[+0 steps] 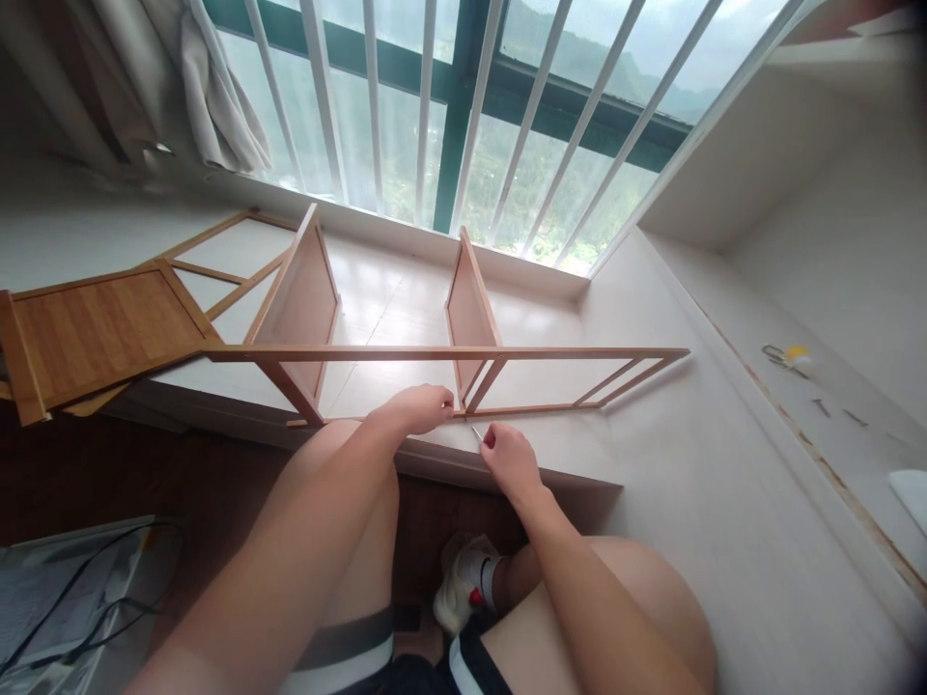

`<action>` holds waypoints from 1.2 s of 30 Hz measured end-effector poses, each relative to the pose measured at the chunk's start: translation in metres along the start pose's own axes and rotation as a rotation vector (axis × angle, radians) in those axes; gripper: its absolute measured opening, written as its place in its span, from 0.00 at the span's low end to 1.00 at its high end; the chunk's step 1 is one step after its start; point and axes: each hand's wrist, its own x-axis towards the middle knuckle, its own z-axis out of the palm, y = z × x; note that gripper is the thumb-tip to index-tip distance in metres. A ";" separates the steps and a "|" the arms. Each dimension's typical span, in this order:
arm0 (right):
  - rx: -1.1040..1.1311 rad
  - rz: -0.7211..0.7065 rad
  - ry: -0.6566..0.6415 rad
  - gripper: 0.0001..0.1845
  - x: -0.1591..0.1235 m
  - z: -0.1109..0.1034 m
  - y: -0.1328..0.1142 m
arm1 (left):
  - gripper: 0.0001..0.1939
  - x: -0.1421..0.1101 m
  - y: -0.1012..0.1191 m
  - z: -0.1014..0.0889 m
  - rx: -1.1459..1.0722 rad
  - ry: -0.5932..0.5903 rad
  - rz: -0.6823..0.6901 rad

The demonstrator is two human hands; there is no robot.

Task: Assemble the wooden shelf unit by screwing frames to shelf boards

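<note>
A light-brown wooden shelf frame (377, 353) lies on its side along the white window ledge, with two panels standing up in it. My left hand (420, 409) is closed in a pinch beside the frame's near rail, by a cross joint. Whatever its fingertips hold, if anything, is too small to make out. Just to the right, my right hand (513, 458) pinches a thin metal rod (476, 434); its tip points up and left toward the same rail. The rod's other end is hidden in the fingers.
At the left end a wooden panel section (108, 333) overhangs the ledge. White bars (424, 106) line the window behind. Several small metal pieces (786, 360) lie on the right-hand surface. A white box (137, 579) with black cords stands at lower left.
</note>
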 end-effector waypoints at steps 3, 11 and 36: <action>0.064 0.026 -0.041 0.06 0.004 0.004 0.003 | 0.15 0.002 -0.004 0.001 0.009 -0.021 -0.031; 0.143 0.012 -0.033 0.05 0.007 0.011 0.004 | 0.15 0.003 0.001 0.002 -0.003 -0.154 -0.021; 0.138 0.007 0.011 0.06 0.000 0.011 -0.001 | 0.16 0.006 -0.005 0.006 -0.077 -0.282 -0.019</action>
